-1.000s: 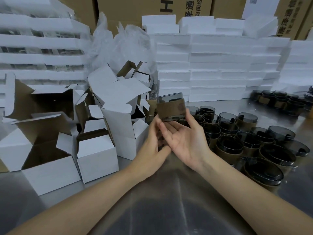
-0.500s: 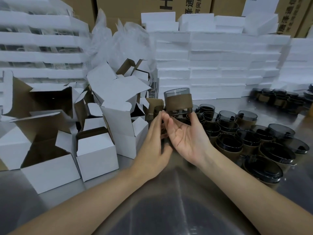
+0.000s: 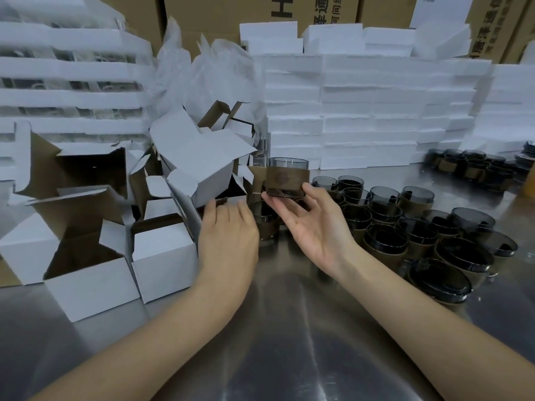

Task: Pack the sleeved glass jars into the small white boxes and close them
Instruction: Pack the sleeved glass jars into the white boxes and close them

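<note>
1. At the centre of my view, above the brushed steel table, the right hand lies palm up. It pinches the smoky glass jar in its brown paper sleeve by the base, thumb on one side and fingertips on the other.
2. The jar is lifted off the table and stands upright, mouth up, long axis vertical.
3. The left hand holds nothing. Its fingers are nearly straight, with their tips at the lower edge of the tilted white cardboard box.
4. That box lies just left of the jar, so the left hand is nearer to it and the right hand is the carrier. I cannot clearly tell which way the box's mouth faces. I judge the box must be steadied or righted before the jar goes across and in.
5. Room is tight. A crowd of dark sleeved jars stands close on the right, and open white boxes with loose flaps sit on the left. Stacked white foam slabs wall off the back. Bare steel lies only on the near side.
</note>
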`<move>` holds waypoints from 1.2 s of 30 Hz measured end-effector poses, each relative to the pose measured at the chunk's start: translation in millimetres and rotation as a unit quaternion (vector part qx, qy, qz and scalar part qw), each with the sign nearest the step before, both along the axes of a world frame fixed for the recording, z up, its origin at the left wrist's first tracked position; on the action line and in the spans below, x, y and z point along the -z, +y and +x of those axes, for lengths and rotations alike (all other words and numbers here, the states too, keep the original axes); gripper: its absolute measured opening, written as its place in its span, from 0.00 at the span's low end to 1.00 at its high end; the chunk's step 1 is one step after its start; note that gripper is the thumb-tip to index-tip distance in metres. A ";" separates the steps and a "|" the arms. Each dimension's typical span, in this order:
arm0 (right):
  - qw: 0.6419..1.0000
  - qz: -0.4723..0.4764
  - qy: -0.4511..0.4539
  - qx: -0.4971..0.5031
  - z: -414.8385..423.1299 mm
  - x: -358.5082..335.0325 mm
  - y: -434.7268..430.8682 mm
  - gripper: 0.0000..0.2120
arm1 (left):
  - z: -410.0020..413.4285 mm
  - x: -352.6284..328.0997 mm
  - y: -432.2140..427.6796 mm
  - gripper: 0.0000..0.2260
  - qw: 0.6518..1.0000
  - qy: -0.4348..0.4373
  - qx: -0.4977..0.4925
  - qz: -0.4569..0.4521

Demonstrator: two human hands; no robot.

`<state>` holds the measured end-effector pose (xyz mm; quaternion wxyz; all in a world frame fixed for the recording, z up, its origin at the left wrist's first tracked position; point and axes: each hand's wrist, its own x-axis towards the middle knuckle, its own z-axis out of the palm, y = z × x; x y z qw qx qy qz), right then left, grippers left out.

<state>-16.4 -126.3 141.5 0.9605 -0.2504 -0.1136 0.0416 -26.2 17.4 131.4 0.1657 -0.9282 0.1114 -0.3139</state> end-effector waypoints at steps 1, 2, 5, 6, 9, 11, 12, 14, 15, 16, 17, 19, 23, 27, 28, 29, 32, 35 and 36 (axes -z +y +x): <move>1.000 -0.001 0.002 0.000 -0.1 -0.2 -0.3 0.29 | -2.5 -2.8 0.2 0.11 1.000 -0.008 0.000 0.008; 1.000 -0.002 0.003 0.000 -0.2 -0.2 -0.8 0.29 | -4.2 -5.4 0.4 0.09 1.000 -0.023 -0.001 0.008; 1.000 -0.007 0.000 -0.004 0.6 0.2 -2.4 0.29 | -4.0 -6.2 -0.5 0.14 1.000 -0.013 0.013 -0.023; 1.000 -0.012 -0.003 -0.005 1.0 0.5 -3.0 0.28 | -3.8 -7.4 -1.8 0.17 0.999 -0.027 0.028 -0.035; 0.999 -0.036 -0.014 0.007 2.5 0.9 -4.8 0.27 | -5.9 -14.3 -6.1 0.23 0.993 -0.056 0.087 -0.063; 0.997 -0.070 -0.019 0.027 2.7 -0.2 -4.6 0.25 | -3.0 -9.6 -4.8 0.22 0.969 -0.092 0.195 -0.123; 0.995 -0.090 -0.022 0.040 2.6 -0.9 -4.2 0.24 | -0.5 -5.7 -3.4 0.21 0.944 -0.105 0.267 -0.161; 0.988 -0.135 -0.029 0.072 1.4 -3.5 -3.4 0.24 | 3.7 -0.8 1.2 0.19 0.885 -0.089 0.400 -0.221; 0.984 -0.152 -0.034 0.087 0.6 -4.7 -3.4 0.26 | 5.5 1.3 4.6 0.18 0.855 -0.078 0.454 -0.236; 0.981 -0.164 -0.042 0.100 -0.1 -5.7 -3.1 0.26 | 8.5 3.7 8.1 0.18 0.832 -0.070 0.496 -0.238; 0.978 -0.169 -0.051 0.108 -1.0 -6.6 -3.2 0.27 | 12.9 5.6 11.5 0.17 0.813 -0.064 0.530 -0.234; 0.974 -0.176 -0.067 0.123 -1.8 -7.4 -3.0 0.27 | 25.3 8.4 18.2 0.16 0.786 -0.048 0.566 -0.244; 0.939 -0.278 -0.094 0.181 -1.6 -5.7 -2.6 0.30 | 40.3 22.0 26.7 0.07 0.776 0.022 0.541 -0.323; 0.885 -0.376 -0.135 0.237 -3.7 -3.8 1.1 0.35 | 38.2 28.0 20.3 0.13 0.723 0.079 0.508 -0.461; 0.875 -0.392 -0.143 0.244 -4.9 -3.6 2.0 0.38 | 37.0 27.2 16.9 0.18 0.713 0.080 0.498 -0.487; 0.866 -0.409 -0.151 0.247 -6.3 -3.0 2.8 0.40 | 34.6 26.0 13.3 0.22 0.704 0.083 0.485 -0.512; 0.828 -0.466 -0.173 0.260 -9.5 2.7 4.9 0.35 | 29.9 26.5 3.7 0.28 0.675 0.089 0.463 -0.567; 0.794 -0.509 -0.194 0.270 -11.9 4.2 6.7 0.30 | 27.4 28.9 -1.7 0.27 0.645 0.124 0.458 -0.599; 0.783 -0.520 -0.197 0.278 -11.3 4.5 6.7 0.31 | 27.0 29.4 -2.6 0.27 0.638 0.139 0.454 -0.607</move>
